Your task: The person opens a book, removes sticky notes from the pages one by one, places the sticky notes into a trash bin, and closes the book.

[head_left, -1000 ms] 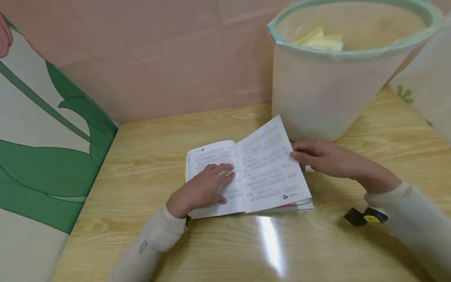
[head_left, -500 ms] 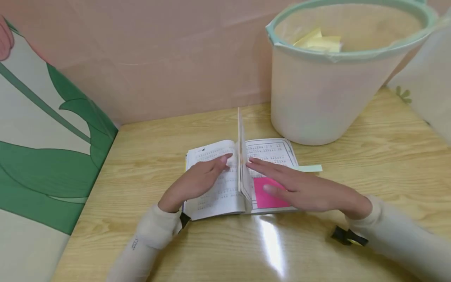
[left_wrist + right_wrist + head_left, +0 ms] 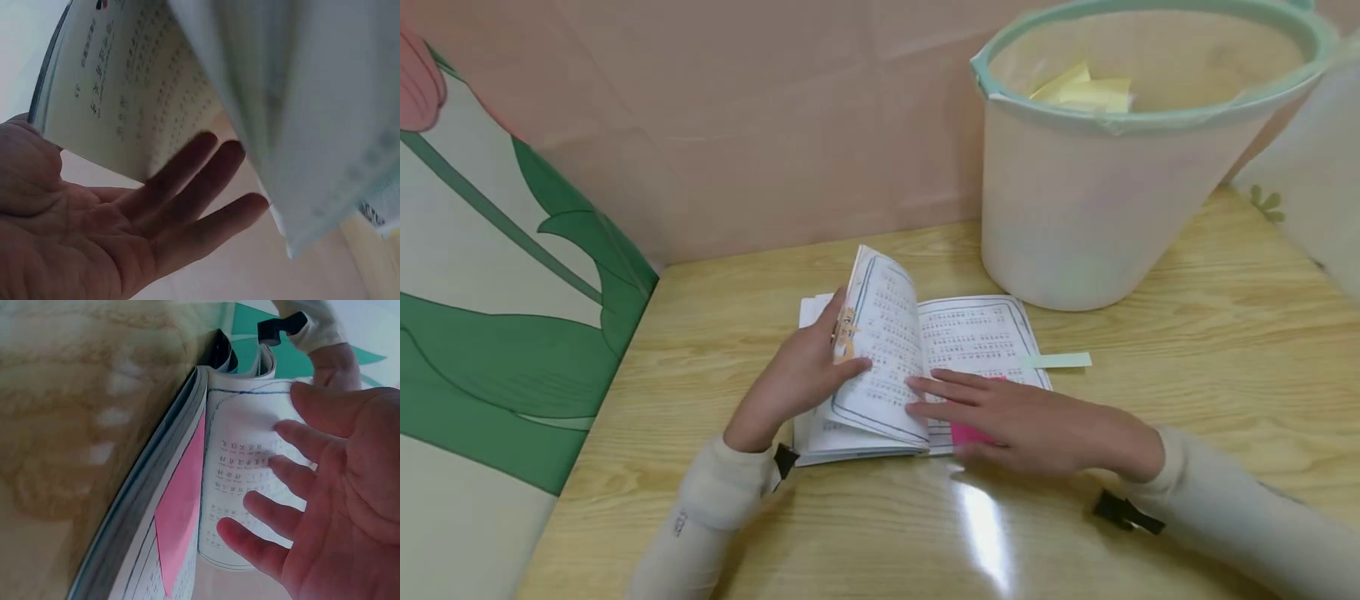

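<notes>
An open book (image 3: 973, 321) lies on the wooden table, printed with rows of small text. Several of its leaves (image 3: 887, 333) stand raised and lean left. My left hand (image 3: 786, 379) holds these leaves, thumb across their front and fingers behind; the left wrist view shows the fingers (image 3: 209, 178) between two groups of pages. With straight fingers, my right hand (image 3: 1037, 425) reaches over the right page, fingertips at the raised leaf near the spine. It partly covers a bright pink sticky note (image 3: 967, 435), better seen in the right wrist view as a pink sheet (image 3: 178, 506).
A pale green paper strip (image 3: 1063, 361) sticks out past the book's right edge. Behind the book stands a tall whitish bin (image 3: 1075, 208) with a green rim and yellow papers (image 3: 1097, 94) inside. A pink wall (image 3: 760, 150) closes off the table's back.
My right hand has swept leaves from the right over to the left, uncovering the pink note and green strip. My left hand has gone from resting on the left page to holding the raised leaves.
</notes>
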Tool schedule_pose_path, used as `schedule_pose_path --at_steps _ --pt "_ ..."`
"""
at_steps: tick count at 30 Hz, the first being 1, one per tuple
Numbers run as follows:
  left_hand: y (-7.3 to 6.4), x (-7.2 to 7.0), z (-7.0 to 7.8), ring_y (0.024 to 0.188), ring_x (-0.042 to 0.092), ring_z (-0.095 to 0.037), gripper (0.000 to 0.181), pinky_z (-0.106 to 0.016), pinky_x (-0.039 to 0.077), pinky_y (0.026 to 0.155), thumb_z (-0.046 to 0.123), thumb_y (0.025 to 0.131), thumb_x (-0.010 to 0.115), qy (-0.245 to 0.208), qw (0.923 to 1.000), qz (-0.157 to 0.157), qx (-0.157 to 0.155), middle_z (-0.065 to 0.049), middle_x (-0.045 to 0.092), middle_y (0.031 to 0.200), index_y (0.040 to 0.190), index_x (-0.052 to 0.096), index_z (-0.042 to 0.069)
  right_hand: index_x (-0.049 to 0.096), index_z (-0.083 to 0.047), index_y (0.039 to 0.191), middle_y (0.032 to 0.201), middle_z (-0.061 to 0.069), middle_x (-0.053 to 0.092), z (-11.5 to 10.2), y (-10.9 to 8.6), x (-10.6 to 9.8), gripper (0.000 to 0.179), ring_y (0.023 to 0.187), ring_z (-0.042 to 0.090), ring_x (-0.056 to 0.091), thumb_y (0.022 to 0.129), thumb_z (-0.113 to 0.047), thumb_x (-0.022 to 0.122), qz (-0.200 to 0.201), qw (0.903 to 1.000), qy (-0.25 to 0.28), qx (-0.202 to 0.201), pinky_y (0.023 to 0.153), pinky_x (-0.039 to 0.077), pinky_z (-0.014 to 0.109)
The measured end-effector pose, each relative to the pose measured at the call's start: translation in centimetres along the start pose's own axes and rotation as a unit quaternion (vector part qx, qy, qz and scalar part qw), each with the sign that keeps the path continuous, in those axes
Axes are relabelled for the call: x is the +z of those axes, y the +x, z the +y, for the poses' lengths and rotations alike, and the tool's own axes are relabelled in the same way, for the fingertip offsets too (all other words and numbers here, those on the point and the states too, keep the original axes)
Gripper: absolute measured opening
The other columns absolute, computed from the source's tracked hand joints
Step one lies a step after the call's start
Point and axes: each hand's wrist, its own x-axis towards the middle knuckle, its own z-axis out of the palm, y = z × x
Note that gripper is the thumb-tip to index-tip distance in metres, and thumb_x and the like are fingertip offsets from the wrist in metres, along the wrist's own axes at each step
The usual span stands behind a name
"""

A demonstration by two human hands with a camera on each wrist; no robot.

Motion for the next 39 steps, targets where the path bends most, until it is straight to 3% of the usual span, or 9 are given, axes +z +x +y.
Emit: schedule_pose_path --at_steps 4,7,10,13,19,23,29,34,39 --pt "0.2 0.5 -0.4 0.113 0.062 -0.028 0.101 -0.043 0.052 0.093 0.028 0.086 0.079 0.084 0.9963 0.017 0.001 -0.017 0.057 0.14 0.161 0.012 0.015 0.03 -0.031 0.157 0.166 -0.003 0.025 0.3 -0.3 0.0 0.066 0.15 0.031 0.03 0.098 -0.036 0.061 0.005 0.9998 -0.015 -0.012 0.111 0.041 0.055" --pt "0.2 1.1 -0.6 0.133 0.049 -0.038 0.098 -0.054 0.047 0.101 0.035 0.084 0.08 0.155 0.9879 0.008 -0.006 -0.019 0.045 0.151 0.16 0.02 0.024 0.032 -0.03 0.156 0.164 0.0 0.03 0.5 -0.4 0.0 0.072 0.148 0.035 0.033 0.094 -0.032 0.069 0.007 0.9997 -0.02 -0.011 0.109 0.042 0.056" --pt "0.2 2.0 -0.6 0.152 0.015 -0.043 0.095 -0.07 0.03 0.111 0.037 0.083 0.08 0.235 0.972 -0.01 0.001 -0.013 0.012 0.167 0.158 0.022 0.037 0.032 -0.03 0.155 0.162 0.002 0.035 0.7 -0.2 0.2 0.076 0.147 0.036 0.035 0.091 -0.028 0.072 -0.001 0.9998 -0.021 0.001 0.109 0.042 0.057" --pt "0.0 3.1 -0.6 0.154 -0.011 -0.041 0.089 -0.076 0.016 0.112 0.02 0.088 0.075 0.278 0.9589 -0.036 0.045 -0.002 -0.008 0.17 0.156 0.023 0.045 0.032 -0.03 0.156 0.16 0.004 0.038 0.9 -0.1 0.4 0.079 0.145 0.036 0.038 0.09 -0.024 0.074 -0.007 0.9997 -0.022 0.01 0.107 0.042 0.058" --pt "-0.1 4.5 0.1 0.152 0.018 -0.036 0.081 -0.059 0.04 0.106 -0.01 0.088 0.057 0.304 0.9406 -0.076 0.131 0.006 0.01 0.169 0.152 0.04 0.038 0.042 -0.026 0.151 0.155 0.004 0.045 1.3 -0.2 0.8 0.07 0.141 0.034 0.043 0.089 -0.021 0.074 -0.001 0.9991 -0.036 0.021 0.103 0.046 0.058" --pt "-0.2 4.8 0.4 0.141 0.033 -0.03 0.066 -0.047 0.053 0.089 0.001 0.093 0.057 0.287 0.9463 -0.098 0.112 0.009 0.023 0.166 0.152 0.043 0.029 0.051 -0.025 0.144 0.152 0.005 0.049 1.6 -0.3 0.9 0.061 0.14 0.033 0.045 0.088 -0.023 0.075 0.001 0.9981 -0.061 0.009 0.103 0.047 0.056" --pt "-0.2 5.3 0.7 0.138 0.037 -0.034 0.046 -0.056 0.056 0.082 0.039 0.103 0.05 0.267 0.9542 -0.107 0.082 0.005 0.03 0.164 0.148 0.047 0.029 0.055 -0.027 0.139 0.152 0.002 0.048 1.7 -0.2 1.0 0.053 0.14 0.03 0.045 0.089 -0.027 0.074 0.004 0.9981 -0.057 0.024 0.104 0.048 0.051" --pt "-0.3 5.7 0.8 0.13 0.042 -0.043 0.038 -0.039 0.056 0.059 0.034 0.102 0.053 0.292 0.9451 -0.115 0.091 -0.003 0.029 0.163 0.14 0.055 0.041 0.055 -0.027 0.136 0.151 -0.001 0.048 1.5 0.0 1.1 0.049 0.139 0.026 0.046 0.09 -0.032 0.073 0.012 0.9979 -0.039 0.05 0.099 0.051 0.05" --pt "-0.6 6.2 1.1 0.137 0.034 -0.054 0.037 -0.044 0.058 0.065 0.034 0.106 0.044 0.274 0.9508 -0.128 0.07 -0.007 0.021 0.166 0.14 0.056 0.041 0.054 -0.027 0.139 0.15 0.0 0.05 1.4 0.1 1.1 0.051 0.137 0.027 0.048 0.091 -0.028 0.072 0.02 0.9974 -0.043 0.054 0.096 0.053 0.05"
